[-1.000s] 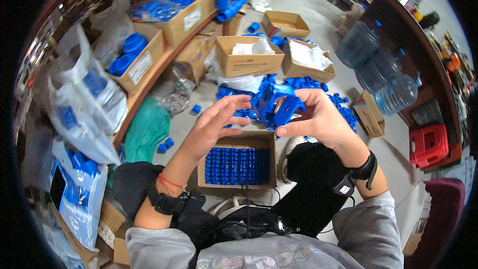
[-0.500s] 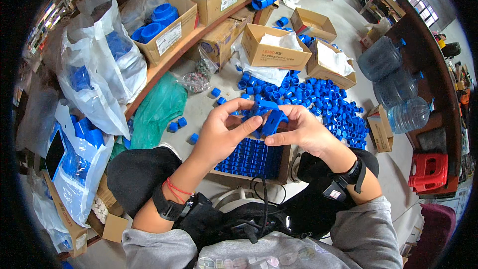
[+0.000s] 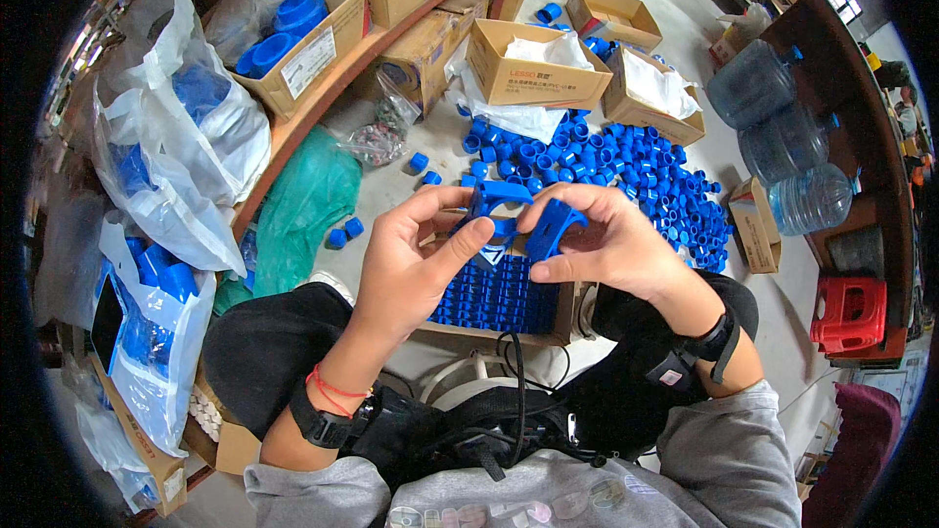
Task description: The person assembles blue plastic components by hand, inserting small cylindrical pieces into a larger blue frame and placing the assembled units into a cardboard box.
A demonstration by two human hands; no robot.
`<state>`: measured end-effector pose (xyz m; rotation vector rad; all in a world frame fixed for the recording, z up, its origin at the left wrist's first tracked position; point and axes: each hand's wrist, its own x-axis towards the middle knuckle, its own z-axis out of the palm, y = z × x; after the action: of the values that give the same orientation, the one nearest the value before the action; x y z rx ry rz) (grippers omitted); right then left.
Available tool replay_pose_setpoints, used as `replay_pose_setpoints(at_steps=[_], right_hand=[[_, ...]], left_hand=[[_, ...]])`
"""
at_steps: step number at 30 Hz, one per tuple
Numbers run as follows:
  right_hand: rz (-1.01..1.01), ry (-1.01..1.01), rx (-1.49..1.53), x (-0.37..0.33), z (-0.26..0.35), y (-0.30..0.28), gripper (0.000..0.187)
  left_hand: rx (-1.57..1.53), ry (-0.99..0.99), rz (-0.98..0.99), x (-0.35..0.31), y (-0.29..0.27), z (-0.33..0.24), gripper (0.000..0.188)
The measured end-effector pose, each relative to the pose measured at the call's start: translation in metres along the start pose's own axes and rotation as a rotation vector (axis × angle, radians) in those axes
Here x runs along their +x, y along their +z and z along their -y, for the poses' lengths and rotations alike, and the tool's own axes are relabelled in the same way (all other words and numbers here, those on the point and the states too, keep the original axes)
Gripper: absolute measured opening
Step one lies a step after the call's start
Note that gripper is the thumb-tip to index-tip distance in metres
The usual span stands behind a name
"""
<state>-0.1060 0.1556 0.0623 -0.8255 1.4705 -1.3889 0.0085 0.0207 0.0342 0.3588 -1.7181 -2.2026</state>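
Head view shows a person's bare forearms (image 3: 354,360) slanting inward above a cardboard box (image 3: 565,315) lined with blue parts (image 3: 489,301); the left hand (image 3: 409,249) is clamped on a blue clip (image 3: 504,192), thumb pointing inward, while the right hand (image 3: 621,246), index finger arched over, pinches a second clip (image 3: 554,229) just beside it.

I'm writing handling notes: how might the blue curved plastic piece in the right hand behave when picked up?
Probably stiff: the blue curved plastic piece shows no sag in the right hand. Likely light: a pinch grip seems enough. Its smooth-looking surface might be slippery.
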Motion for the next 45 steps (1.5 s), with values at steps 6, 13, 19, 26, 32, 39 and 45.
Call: replay_pose_setpoints(at_steps=[6, 13, 19, 26, 32, 39, 45], right_hand=[[-0.075, -0.081, -0.267, -0.004, 0.013, -0.009, 0.022], [-0.156, -0.174, -0.323, -0.003, 0.010, -0.009, 0.024], [-0.112, -0.274, -0.385, -0.003, 0.006, -0.009, 0.026], [-0.101, -0.252, -0.439, -0.002, 0.006, -0.008, 0.031], [-0.111, -0.318, -0.531, -0.001, 0.007, -0.008, 0.027], [-0.101, -0.318, -0.606, -0.002, 0.014, -0.008, 0.022], [-0.086, -0.321, -0.596, -0.001, 0.010, -0.009, 0.021]], left_hand=[[0.141, 0.017, 0.029, -0.001, 0.002, 0.005, 0.023], [0.312, 0.066, 0.098, -0.002, 0.010, 0.013, 0.020], [0.388, 0.089, 0.100, -0.002, 0.013, 0.007, 0.020], [0.366, 0.120, 0.080, -0.003, 0.012, 0.011, 0.021], [0.392, 0.047, 0.154, -0.004, 0.010, 0.004, 0.022], [0.341, 0.097, 0.082, -0.003, 0.011, 0.010, 0.021], [0.349, 0.087, 0.082, -0.003, 0.011, 0.008, 0.021]])
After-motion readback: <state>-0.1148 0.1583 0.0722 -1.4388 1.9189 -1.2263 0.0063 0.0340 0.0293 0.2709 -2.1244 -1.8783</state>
